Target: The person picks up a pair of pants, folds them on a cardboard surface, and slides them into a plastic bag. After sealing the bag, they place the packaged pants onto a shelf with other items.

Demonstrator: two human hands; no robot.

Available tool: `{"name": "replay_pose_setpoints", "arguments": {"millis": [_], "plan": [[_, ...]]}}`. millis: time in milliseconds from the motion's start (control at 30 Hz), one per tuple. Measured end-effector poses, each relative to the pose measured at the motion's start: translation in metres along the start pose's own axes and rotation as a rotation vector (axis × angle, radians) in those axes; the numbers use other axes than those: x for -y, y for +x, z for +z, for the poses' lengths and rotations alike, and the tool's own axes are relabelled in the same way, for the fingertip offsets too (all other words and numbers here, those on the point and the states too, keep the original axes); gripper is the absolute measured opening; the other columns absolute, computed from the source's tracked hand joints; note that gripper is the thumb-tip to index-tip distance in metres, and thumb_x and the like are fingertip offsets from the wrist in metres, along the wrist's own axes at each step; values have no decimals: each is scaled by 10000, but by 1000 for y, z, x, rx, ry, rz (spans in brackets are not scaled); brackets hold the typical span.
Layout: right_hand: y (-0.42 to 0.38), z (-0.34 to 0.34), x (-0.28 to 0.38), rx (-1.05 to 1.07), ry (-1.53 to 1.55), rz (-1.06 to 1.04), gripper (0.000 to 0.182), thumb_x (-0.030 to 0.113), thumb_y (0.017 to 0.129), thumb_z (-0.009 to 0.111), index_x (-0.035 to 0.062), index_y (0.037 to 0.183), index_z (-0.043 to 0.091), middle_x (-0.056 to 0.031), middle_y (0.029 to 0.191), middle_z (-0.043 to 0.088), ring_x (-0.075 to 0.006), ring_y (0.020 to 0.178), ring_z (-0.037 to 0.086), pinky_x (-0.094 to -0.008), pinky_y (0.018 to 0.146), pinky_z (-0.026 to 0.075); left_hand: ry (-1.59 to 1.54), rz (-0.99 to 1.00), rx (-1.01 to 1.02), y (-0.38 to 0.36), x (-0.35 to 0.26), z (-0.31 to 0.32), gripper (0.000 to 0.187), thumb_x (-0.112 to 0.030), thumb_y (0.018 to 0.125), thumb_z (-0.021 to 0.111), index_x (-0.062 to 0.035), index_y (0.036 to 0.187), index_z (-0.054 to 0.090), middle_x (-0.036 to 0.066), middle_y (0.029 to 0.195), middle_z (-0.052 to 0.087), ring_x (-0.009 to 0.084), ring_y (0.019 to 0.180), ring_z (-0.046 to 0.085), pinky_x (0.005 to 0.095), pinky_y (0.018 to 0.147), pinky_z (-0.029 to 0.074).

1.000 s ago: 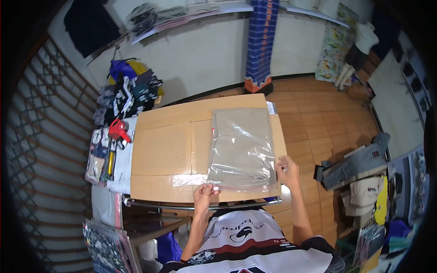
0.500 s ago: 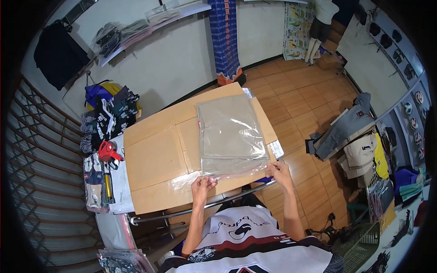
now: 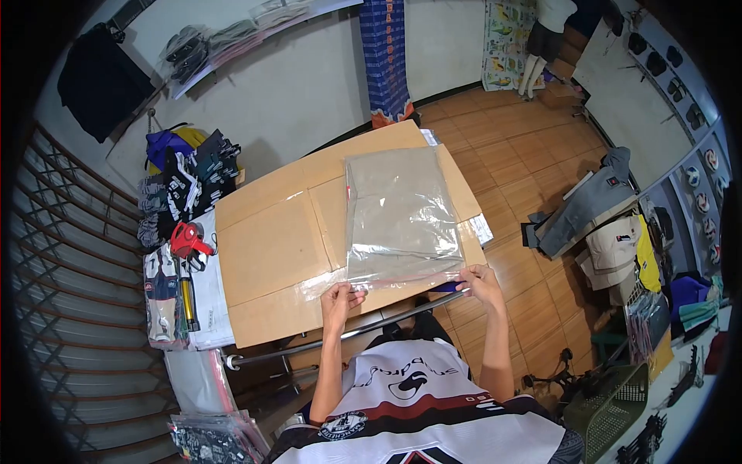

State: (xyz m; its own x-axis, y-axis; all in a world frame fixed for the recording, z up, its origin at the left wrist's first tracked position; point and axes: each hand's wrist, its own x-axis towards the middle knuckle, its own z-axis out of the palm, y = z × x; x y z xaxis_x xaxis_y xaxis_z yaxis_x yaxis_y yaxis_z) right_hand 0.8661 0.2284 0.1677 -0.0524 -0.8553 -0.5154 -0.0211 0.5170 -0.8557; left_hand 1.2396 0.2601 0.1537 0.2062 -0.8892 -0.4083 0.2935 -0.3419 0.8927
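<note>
A folded beige garment in a clear plastic bag (image 3: 402,213) lies flat on the cardboard-covered table (image 3: 270,255). The bag's open-looking edge with a pink strip runs along the side nearest me. My left hand (image 3: 338,301) pinches the near left corner of the bag. At the near right corner, my right hand (image 3: 481,284) has its fingers closed on the plastic.
A red tape dispenser (image 3: 189,241) and stacked clothes (image 3: 189,182) are on the left. A metal rail (image 3: 309,346) runs along the table's near edge. Garments (image 3: 591,205) hang on the right, above a green basket (image 3: 614,410). A mannequin (image 3: 545,46) stands at the back.
The view has shifted slightly, so the table and bag appear a little higher and further right. Both hands still hold the bag's near corners.
</note>
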Motion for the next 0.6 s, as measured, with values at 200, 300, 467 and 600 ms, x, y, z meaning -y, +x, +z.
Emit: {"name": "replay_pose_setpoints", "arguments": {"millis": [200, 300, 467, 600], "plan": [[-10, 7, 5, -19, 22, 53, 233, 213, 1054, 607, -12, 1091, 656, -112, 985, 746, -172, 745, 715, -288, 570, 538, 35, 26, 44, 2, 2, -6, 211, -140, 1051, 582, 40, 964, 650, 128, 913, 700, 252, 857, 764, 337, 772, 652], [-11, 6, 2, -12, 38, 53, 227, 211, 1056, 601, -7, 1091, 655, -102, 979, 744, -167, 770, 716, -293, 588, 542, 56, 38, 46, 6, 5, -9, 212, -136, 1052, 585, 44, 965, 657, 124, 915, 701, 248, 862, 764, 330, 770, 651], [-6, 6, -6, -11, 42, -5, 215, 206, 1061, 593, 0, 1073, 654, -88, 958, 738, -160, 797, 718, -294, 611, 547, 104, 85, 23, 7, 10, -9, 215, -123, 1049, 582, 56, 964, 666, 124, 905, 705, 236, 853, 764, 313, 750, 646], [-10, 9, -9, -28, 60, -15, 223, 214, 1062, 592, 0, 1070, 651, -88, 957, 735, -164, 796, 719, -295, 622, 550, 99, 80, 7, 4, 8, -7, 207, -97, 1040, 576, 70, 963, 672, 130, 886, 713, 230, 838, 766, 297, 730, 640]]}}
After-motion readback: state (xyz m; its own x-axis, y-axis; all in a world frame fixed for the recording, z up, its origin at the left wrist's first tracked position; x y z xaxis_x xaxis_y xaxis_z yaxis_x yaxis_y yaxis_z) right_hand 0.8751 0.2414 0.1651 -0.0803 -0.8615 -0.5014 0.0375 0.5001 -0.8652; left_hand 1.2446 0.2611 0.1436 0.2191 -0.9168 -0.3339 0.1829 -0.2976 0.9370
